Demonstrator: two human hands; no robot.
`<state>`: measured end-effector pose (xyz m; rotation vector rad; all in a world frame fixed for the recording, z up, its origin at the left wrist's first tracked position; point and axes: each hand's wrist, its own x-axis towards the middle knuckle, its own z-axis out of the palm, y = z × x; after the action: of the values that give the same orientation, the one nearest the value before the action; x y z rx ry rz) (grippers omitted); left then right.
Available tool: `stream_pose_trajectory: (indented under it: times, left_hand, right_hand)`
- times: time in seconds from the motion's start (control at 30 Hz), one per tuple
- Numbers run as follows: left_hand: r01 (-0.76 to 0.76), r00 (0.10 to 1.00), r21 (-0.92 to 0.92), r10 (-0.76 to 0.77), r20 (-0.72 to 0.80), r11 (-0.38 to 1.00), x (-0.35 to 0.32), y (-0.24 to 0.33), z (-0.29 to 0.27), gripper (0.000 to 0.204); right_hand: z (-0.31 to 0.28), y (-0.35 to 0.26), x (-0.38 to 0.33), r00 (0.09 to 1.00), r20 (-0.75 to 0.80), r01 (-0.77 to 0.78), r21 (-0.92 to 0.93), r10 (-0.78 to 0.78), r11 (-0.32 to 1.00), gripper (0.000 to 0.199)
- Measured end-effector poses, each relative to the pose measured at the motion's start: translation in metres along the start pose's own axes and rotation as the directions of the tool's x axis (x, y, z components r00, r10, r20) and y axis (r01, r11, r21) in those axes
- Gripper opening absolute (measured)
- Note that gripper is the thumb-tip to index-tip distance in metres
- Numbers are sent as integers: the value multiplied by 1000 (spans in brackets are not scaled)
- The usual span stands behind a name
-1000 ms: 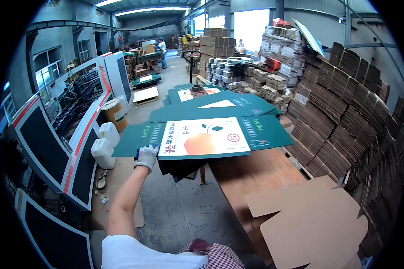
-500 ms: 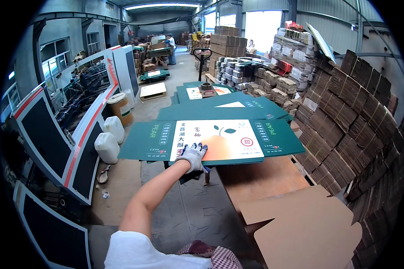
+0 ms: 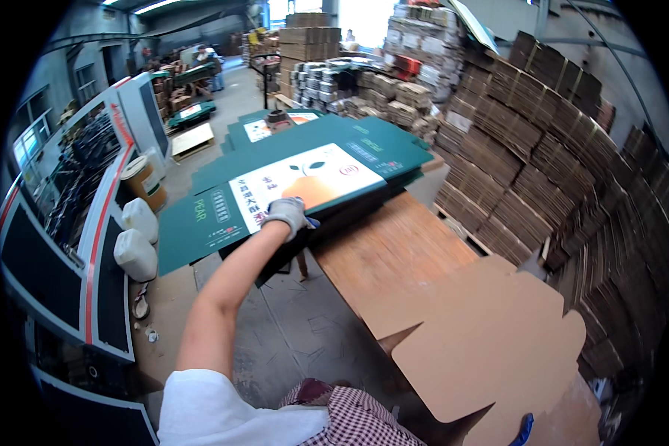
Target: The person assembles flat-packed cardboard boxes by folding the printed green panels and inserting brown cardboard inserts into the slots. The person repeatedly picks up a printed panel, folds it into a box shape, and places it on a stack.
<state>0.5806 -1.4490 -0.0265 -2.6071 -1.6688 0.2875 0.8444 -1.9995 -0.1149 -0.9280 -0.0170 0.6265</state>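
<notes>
Cardboard was the matter in hand: a stack of flat green box sheets (image 3: 305,175), printed with a white panel and an orange fruit, lay on the far end of a wooden table (image 3: 394,253), overhanging it to the left and the far side. The left hand (image 3: 288,213), in a pale work glove, was laid on the near edge of the top sheet, fingers curled down over that edge; whether they were clamped on one sheet or only pressed on the stack could not be told. The right hand was barely seen: only a blue glove tip (image 3: 524,430) showed at the near right edge, under a plain brown cardboard sheet (image 3: 490,342) lying on the near end of the table, and the state of its fingers could not be told.

A single sheet was judged light and fairly stiff, yet wide enough to sag and flap if lifted by one corner; the printed face was likely smooth and a little slippery under a glove. A hold at the middle of the near edge, with a second hand further along, was judged best.

White plastic jugs (image 3: 135,238) stood on the floor to the left beside a red-trimmed machine (image 3: 67,245). Brown bundles of folded boxes (image 3: 565,163) were stacked at the right.
</notes>
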Motion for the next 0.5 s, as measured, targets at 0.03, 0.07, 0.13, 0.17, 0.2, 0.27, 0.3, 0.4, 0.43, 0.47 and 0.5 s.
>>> stream_pose_trajectory:
  times: [0.03,0.07,0.13,0.17,0.2,0.27,0.3,0.4,0.43,0.47,0.5]
  left_hand:
    - [-24,1000,16,24,5,1000,6,0,0,69]
    - [-49,999,33,48,11,998,12,2,1,67]
    - [-75,997,62,74,32,995,15,12,-7,59]
    - [-85,996,71,83,34,994,15,15,-13,55]
    - [-93,995,73,91,37,993,16,18,-18,51]
    - [-99,995,68,96,42,993,15,16,-27,53]
    - [-102,994,62,100,46,993,16,15,-30,55]
    - [-117,992,34,115,54,993,19,3,-36,65]
    - [-123,991,21,121,61,992,25,-3,-32,73]
    - [-127,990,11,127,60,992,27,-1,-30,76]
    - [-131,990,1,131,60,991,28,1,-29,79]
  right_hand:
    - [-6,-5,-5,1000,-14,17,1,-17,1000,47]
    - [-13,-8,-9,999,-30,31,7,-31,999,47]
    - [-26,-11,-16,997,-51,59,22,-58,998,47]
    - [-32,-11,-20,996,-58,68,27,-66,997,47]
    - [-37,-11,-22,995,-68,78,35,-76,996,47]
    - [-40,-9,-23,994,-69,85,44,-81,995,47]
    - [-42,-8,-23,994,-74,86,48,-83,995,47]
    - [-44,-8,-24,994,-69,84,66,-80,994,47]
    - [-44,-8,-23,995,-65,85,70,-80,994,47]
    - [-43,-9,-22,994,-67,85,69,-81,994,47]
    - [-44,-9,-22,994,-67,87,71,-83,994,47]
